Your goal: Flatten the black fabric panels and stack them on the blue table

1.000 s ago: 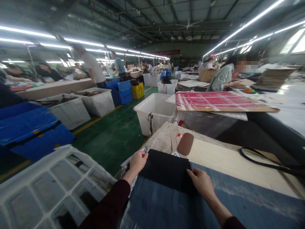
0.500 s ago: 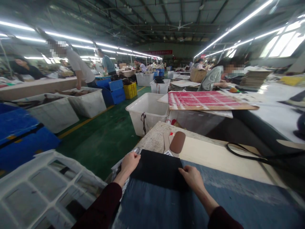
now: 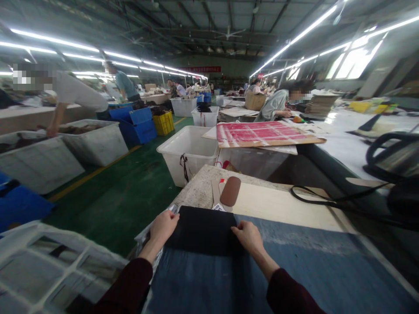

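A flat black rectangular piece (image 3: pixel 204 231), perhaps fabric or leather, lies on the blue-grey work surface (image 3: pixel 294 261). My left hand (image 3: pixel 165 226) pinches its upper left edge between thumb and fingers. At the right edge, my right hand (image 3: pixel 249 235) is closed on the piece in the same way. Just beyond it lie a brown rounded piece (image 3: pixel 230 191) and a white printed label (image 3: pixel 218 207). A pale cream board (image 3: pixel 278 203) stretches along the far side of the blue surface.
Left of the table is a white gridded frame or rack (image 3: pixel 42 279). A white plastic bin (image 3: pixel 186 150) stands past the table, with a red-and-white board (image 3: pixel 265 133) beside it. A black strap (image 3: pixel 314 201) lies at right. A co-worker (image 3: pixel 73 93) bends over bins at left; another person (image 3: pixel 275 104) leans over a table.
The view has turned slightly to the right, so the scene sits further left. Both hands keep their hold on the black piece. The co-worker at left bends lower with an arm at a bin.
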`<state>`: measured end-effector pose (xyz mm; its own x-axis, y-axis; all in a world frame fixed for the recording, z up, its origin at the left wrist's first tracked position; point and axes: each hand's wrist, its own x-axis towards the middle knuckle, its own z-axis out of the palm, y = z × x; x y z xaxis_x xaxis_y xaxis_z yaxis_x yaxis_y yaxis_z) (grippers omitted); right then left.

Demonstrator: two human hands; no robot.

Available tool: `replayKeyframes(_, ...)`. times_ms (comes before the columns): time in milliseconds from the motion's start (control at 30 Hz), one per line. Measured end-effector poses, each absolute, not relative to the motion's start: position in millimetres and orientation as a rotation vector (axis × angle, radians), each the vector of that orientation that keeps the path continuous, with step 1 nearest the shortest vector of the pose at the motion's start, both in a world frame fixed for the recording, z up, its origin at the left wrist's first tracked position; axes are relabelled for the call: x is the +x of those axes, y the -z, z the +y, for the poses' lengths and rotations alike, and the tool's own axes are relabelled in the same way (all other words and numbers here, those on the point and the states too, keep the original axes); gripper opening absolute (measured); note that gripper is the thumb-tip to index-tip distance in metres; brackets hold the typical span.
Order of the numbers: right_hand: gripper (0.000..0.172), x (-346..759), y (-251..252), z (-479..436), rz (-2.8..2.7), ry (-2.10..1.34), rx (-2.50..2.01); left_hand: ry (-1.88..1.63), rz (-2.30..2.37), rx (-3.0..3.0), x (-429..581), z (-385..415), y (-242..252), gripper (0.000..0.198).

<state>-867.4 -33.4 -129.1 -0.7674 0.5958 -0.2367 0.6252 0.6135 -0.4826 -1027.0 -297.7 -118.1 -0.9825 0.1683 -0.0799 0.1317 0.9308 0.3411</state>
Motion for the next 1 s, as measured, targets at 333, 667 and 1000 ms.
replayKeyframes(333, 0.024, -868.1, 132.0, -36.7, 2.781, 0.796, 1.027, -0.511, 3.178, 0.827, -986.0, -291.2, 99.5, 0.018)
replayKeyframes(667, 0.031, -861.4, 142.0, -35.6, 2.850, 0.854, 1.017, -0.458, 3.136, 1.075, -943.4, -314.9, 125.3, 0.033)
replayKeyframes(1000, 0.039, -744.7, 127.3, -24.7, 2.910, 1.763, 0.987, -0.554, 3.182, 1.025, -919.5, -345.8, 102.5, 0.031)
